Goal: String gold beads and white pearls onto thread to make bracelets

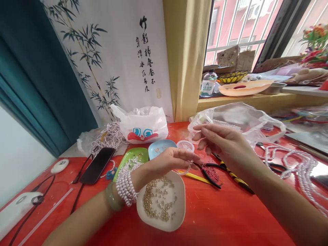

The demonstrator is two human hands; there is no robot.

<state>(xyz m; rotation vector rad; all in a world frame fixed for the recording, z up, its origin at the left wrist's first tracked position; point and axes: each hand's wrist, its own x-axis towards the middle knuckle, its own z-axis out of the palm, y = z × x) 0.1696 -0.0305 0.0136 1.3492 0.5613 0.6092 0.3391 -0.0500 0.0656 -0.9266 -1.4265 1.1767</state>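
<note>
My left hand (pixel 170 160) is closed, with a short string of small pearly beads (pixel 189 169) hanging from its fingertips. Around that wrist are a coil of several lilac pearl strands (pixel 127 182) and a green bangle (pixel 113 198). My right hand (pixel 217 138) is raised to the right, thumb and fingertips drawn together. Whatever is between them is too small to make out. Below the left hand stands a cream dish (pixel 180 205) of gold and clear beads (pixel 153 201). Black-handled pliers (pixel 211 176) lie under the hands, near a heap of red beads (pixel 211 172).
Behind are a green tray (pixel 125 159), a blue tray (pixel 153 150) and a white plastic bag (pixel 143 124). A phone (pixel 98 165) lies left. On the right are yellow-black pliers (pixel 239 179), loose pearl strands (pixel 298 167) and a clear bag (pixel 243 118).
</note>
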